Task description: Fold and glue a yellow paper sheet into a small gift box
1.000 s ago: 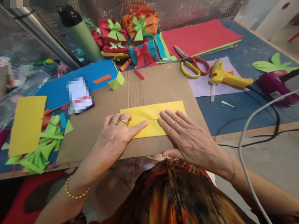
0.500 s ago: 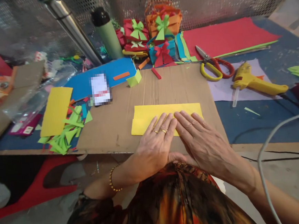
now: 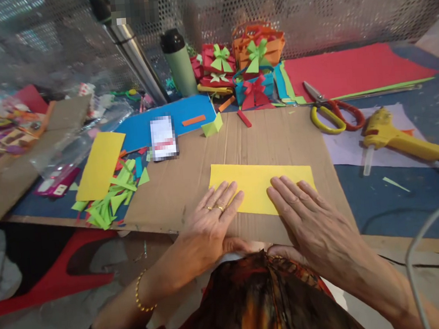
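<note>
A yellow strip of paper or craft foam (image 3: 257, 184) lies flat on the cardboard sheet (image 3: 191, 192), close to the table's front edge. Flat on its left end rest the fingers of my left hand (image 3: 212, 221), which wears rings. My right hand (image 3: 311, 218) presses its outstretched fingers on the right end. A stretch of yellow shows between the two hands, and the lower corners are hidden beneath them. Both thumbs hang near the table's edge, apart from the strip.
Scissors (image 3: 339, 116) and a yellow glue gun (image 3: 403, 140) lie to the right, below red sheets (image 3: 356, 72). Small gift-like paper bags (image 3: 255, 86) and a green bottle (image 3: 179, 66) stand behind. Green scraps (image 3: 110, 201), a yellow piece (image 3: 101, 163) and a blue sheet (image 3: 185, 111) lie left.
My hands have slid apart along the yellow strip, the left one leftward and the right one rightward. The whole scene has shifted down and right in the view.
</note>
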`<state>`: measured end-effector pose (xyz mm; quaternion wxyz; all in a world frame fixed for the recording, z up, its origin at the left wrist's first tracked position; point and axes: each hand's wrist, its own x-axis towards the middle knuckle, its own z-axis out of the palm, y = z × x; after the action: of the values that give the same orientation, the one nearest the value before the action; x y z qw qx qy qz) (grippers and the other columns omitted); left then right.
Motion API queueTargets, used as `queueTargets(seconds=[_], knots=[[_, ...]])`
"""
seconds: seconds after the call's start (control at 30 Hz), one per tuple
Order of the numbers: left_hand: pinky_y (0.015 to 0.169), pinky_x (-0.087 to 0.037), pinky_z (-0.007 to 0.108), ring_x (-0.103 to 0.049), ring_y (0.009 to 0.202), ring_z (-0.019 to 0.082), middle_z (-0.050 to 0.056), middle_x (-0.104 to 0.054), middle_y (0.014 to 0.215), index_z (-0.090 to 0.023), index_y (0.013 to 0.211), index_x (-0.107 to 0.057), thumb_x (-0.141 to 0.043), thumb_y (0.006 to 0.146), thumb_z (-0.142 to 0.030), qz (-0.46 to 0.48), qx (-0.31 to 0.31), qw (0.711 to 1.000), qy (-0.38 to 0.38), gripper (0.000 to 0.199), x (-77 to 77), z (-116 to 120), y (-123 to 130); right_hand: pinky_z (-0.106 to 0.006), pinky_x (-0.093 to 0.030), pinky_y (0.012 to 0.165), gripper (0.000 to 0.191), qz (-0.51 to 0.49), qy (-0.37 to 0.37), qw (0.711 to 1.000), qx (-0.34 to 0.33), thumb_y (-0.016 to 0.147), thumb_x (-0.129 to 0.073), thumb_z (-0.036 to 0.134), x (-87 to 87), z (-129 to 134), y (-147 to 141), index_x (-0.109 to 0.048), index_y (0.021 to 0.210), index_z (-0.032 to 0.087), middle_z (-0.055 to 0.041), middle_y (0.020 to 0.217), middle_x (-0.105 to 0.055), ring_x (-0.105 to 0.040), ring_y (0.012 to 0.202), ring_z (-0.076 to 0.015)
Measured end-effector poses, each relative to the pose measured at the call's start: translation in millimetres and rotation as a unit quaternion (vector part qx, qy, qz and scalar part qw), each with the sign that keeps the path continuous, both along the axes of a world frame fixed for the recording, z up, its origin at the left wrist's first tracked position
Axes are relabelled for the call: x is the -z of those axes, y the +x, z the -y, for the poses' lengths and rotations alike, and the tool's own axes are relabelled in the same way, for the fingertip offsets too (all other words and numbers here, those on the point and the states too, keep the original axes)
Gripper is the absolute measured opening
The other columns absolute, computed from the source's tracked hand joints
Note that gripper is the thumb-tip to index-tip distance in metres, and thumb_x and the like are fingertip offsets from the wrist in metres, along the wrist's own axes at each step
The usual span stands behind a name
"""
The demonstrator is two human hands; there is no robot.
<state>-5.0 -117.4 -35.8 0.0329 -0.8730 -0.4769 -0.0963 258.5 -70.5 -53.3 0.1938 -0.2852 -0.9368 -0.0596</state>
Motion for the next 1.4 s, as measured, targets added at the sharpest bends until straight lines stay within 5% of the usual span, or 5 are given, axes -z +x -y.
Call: queueTargets(seconds=[0.23, 0.37, 0.6, 0.87, 1.4], knots=[[0.123, -0.033, 0.063, -0.049, 0.146, 0.037, 0.024, -0.055, 0.153, -0.006, 0.159, -0.036, -0.026, 0.104, -0.065, -0.046, -0.09, 0.991, 0.083, 0.081, -7.4, 17.9, -41.2, -0.059, -0.04, 0.12, 0.083, -0.003, -0.002, 1.0, 0.004, 0.102, -0.045, 0.062, 0.5, 0.6, -2.3, -0.039, 0.153, -0.003, -0.0308, 0.159, -0.043, -0.03, 0.155, -0.0393], [0.125, -0.025, 0.068, -0.026, 0.157, 0.043, 0.028, -0.038, 0.163, -0.007, 0.164, -0.027, -0.028, 0.101, -0.07, 0.003, -0.156, 0.968, 0.196, 0.089, -11.4, 8.8, -25.6, -0.06, -0.039, 0.121, 0.091, 0.006, -0.015, 1.0, 0.012, 0.099, -0.049, 0.066, 0.5, 1.1, -3.4, -0.036, 0.155, -0.004, -0.0309, 0.162, -0.038, -0.026, 0.157, -0.0394], [0.129, -0.025, 0.049, -0.037, 0.154, 0.032, 0.022, -0.051, 0.157, -0.003, 0.157, -0.04, -0.015, 0.093, -0.083, 0.026, 0.021, 0.988, 0.151, 0.105, 21.9, -16.5, 41.3, -0.055, -0.044, 0.119, 0.095, 0.027, 0.02, 0.999, 0.012, 0.094, -0.055, 0.07, -1.9, 0.0, -7.5, -0.044, 0.15, -0.006, -0.03, 0.158, -0.045, -0.039, 0.151, -0.0397], [0.122, -0.032, 0.057, -0.037, 0.153, 0.039, 0.021, -0.043, 0.163, -0.016, 0.162, -0.037, -0.021, 0.085, -0.091, -0.03, -0.027, 0.99, 0.138, 0.109, 32.4, -5.4, 1.2, -0.06, -0.043, 0.119, 0.11, 0.013, 0.004, 1.0, 0.013, 0.081, -0.072, 0.07, 4.8, 0.3, -8.0, -0.039, 0.153, -0.007, -0.0312, 0.161, -0.038, -0.035, 0.152, -0.0429], [0.117, -0.036, 0.059, -0.043, 0.148, 0.043, 0.026, -0.045, 0.16, -0.012, 0.156, -0.044, -0.039, 0.09, -0.084, -0.069, -0.014, 0.984, 0.162, 0.098, 27.8, -6.3, 1.3, -0.053, -0.036, 0.125, 0.112, -0.006, -0.041, 0.999, -0.024, 0.083, -0.059, 0.079, -21.3, 11.9, -19.0, -0.039, 0.154, -0.005, -0.0286, 0.163, -0.038, -0.023, 0.158, -0.0366]])
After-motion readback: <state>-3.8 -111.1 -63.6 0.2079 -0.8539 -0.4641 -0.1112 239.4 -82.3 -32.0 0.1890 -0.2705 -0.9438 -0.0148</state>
